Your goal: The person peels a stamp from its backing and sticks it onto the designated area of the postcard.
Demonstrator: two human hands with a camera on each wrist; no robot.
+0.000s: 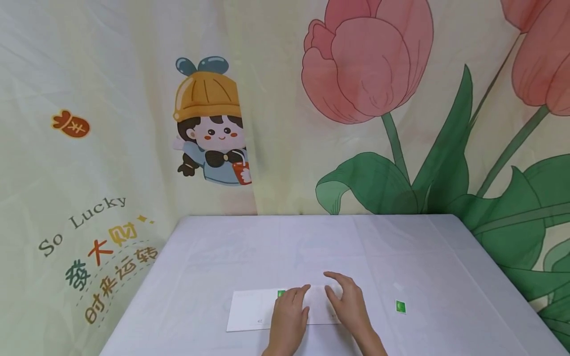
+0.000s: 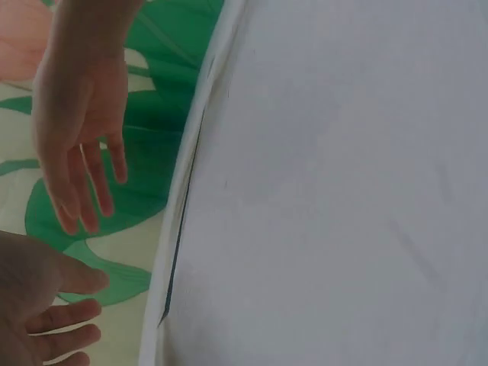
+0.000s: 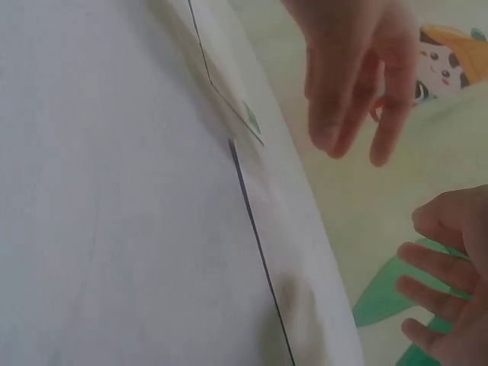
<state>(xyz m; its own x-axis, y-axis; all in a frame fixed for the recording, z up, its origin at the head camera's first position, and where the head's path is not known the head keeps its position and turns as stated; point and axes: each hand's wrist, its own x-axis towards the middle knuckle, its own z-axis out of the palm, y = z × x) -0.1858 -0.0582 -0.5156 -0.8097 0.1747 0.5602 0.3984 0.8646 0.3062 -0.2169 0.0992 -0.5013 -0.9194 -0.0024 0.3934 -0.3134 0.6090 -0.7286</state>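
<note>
Two flat white envelope-like papers lie side by side on the table: the left paper (image 1: 249, 309) and the right paper (image 1: 317, 306), partly hidden by my hands. A small green stamp-like sticker (image 1: 281, 293) shows at the left paper's upper right corner, just beyond my fingers. My left hand (image 1: 288, 316) hovers over the two papers' adjoining ends, holding nothing, fingers relaxed. Over the right paper's far end is my right hand (image 1: 351, 307), its fingers loosely bent and thumb apart, also holding nothing. The right wrist view shows the green sticker (image 3: 252, 118) edge-on at a paper corner.
To the right of the papers, another small green sticker (image 1: 401, 307) lies on the white cloth-covered table (image 1: 213, 247). A printed curtain (image 1: 276, 99) with tulips and a cartoon figure hangs behind the table's back edge.
</note>
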